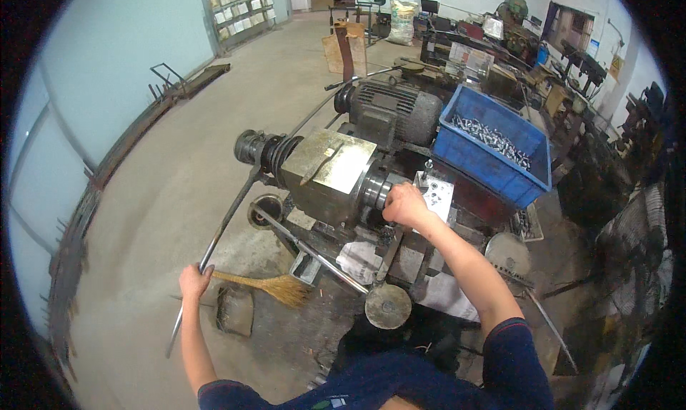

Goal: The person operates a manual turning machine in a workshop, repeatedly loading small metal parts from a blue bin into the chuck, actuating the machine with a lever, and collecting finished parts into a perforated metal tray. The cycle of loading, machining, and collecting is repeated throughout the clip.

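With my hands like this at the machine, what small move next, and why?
I'd probably draw your right hand back from the spindle before moving the long lever: your left hand grips that lever, while the right is at the spindle's front.

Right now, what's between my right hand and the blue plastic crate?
Head view: a light, dark-spotted plate lies between your right hand and the blue plastic crate.

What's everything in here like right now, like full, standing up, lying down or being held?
Left hand, fingers closed around a long metal rod
Long metal rod, held, slanting
Right hand, at the spindle; grip unclear
Blue bin, open-topped, partly filled
Metal pieces, loose in the bin
Flat bar, lying on the metal housing
Sack, standing upright
Motor, on or off: can't tell
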`<state>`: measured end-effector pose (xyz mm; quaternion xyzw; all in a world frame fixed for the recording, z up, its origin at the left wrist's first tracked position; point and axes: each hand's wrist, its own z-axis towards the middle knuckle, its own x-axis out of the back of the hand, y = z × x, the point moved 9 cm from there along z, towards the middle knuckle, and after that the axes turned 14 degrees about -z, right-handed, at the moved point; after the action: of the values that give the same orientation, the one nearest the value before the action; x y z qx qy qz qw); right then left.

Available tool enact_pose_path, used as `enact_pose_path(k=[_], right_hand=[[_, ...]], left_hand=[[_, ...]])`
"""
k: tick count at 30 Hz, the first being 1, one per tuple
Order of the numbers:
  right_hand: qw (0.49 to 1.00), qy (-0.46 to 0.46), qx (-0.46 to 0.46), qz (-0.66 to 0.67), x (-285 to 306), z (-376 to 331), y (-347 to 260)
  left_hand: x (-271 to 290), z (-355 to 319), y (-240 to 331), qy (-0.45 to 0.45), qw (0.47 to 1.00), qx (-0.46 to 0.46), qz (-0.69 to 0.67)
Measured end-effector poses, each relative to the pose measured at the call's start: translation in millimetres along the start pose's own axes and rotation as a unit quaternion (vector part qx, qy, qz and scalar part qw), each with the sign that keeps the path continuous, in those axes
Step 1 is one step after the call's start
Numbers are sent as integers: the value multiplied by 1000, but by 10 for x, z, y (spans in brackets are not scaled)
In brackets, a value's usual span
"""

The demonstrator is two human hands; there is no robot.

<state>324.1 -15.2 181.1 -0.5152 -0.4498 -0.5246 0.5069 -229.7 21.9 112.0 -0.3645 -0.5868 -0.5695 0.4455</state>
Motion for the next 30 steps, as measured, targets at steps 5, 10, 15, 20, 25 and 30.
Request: enact_pose_path(k=[5, 10, 15, 20, 25, 30], right_hand=[[997, 74, 7, -10, 77, -29, 5], [998, 65, 10, -5, 87, -23, -18], [997, 76, 12, -10, 129, -57, -43], [993, 105, 41, -35, 66, -50, -60], [989, 122, 30, -75, 319, -188, 47], [987, 160, -21, 21, 974, -372, 931]], left_hand=[[18, 404, -118, 12, 998, 20, 65], [-42, 348, -193, -21, 992, 120, 1], [-111, -407, 374, 28, 997, 73, -8], [-126, -824, 850, 40, 996, 79, 8], [-163, -874, 866, 31, 997, 68, -24], [-191, -808, 766, 49, 995, 76, -31]])
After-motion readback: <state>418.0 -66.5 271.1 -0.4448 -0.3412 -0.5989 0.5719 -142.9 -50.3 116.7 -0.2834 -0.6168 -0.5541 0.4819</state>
